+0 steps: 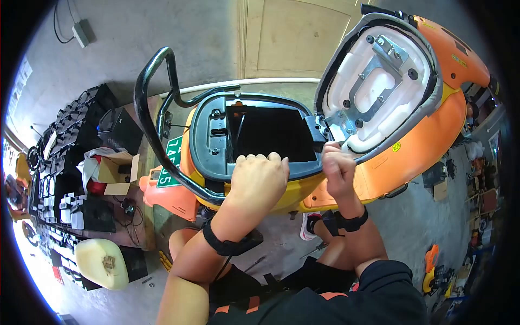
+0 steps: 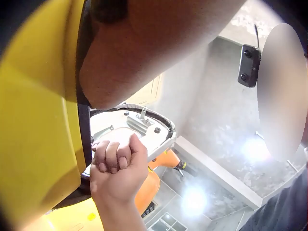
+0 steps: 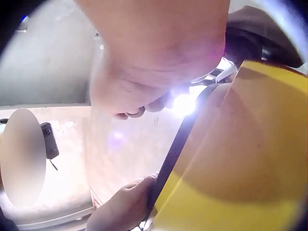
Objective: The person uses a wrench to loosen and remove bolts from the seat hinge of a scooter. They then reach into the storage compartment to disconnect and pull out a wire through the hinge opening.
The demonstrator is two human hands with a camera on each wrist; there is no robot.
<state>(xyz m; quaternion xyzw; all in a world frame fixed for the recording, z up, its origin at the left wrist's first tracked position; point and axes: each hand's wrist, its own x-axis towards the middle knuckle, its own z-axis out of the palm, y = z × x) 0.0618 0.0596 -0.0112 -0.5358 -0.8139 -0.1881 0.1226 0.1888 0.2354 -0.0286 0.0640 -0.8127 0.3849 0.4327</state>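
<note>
An orange and yellow scooter body [image 1: 379, 176] has a dark storage opening, framed by a grey plastic rim [image 1: 203, 146]. The left hand [image 1: 260, 176] has its fingers curled over the near side of that rim. Close to the opening's right corner, beside the hinge, the right hand [image 1: 340, 172] is held up with fingers curled; nothing shows in it. The raised seat [image 1: 403, 103] shows its white underside and metal bracket. In the left wrist view the right hand [image 2: 118, 168] is a curled fist in front of the seat [image 2: 159, 120].
A black tubular rail [image 1: 142, 108] arches over the opening's left side. Black boxes, an open carton [image 1: 116, 173] and a pale seat-shaped piece [image 1: 102, 264] lie at left. Tools lie on the floor between the person's legs, and orange parts [image 1: 430, 260] at right.
</note>
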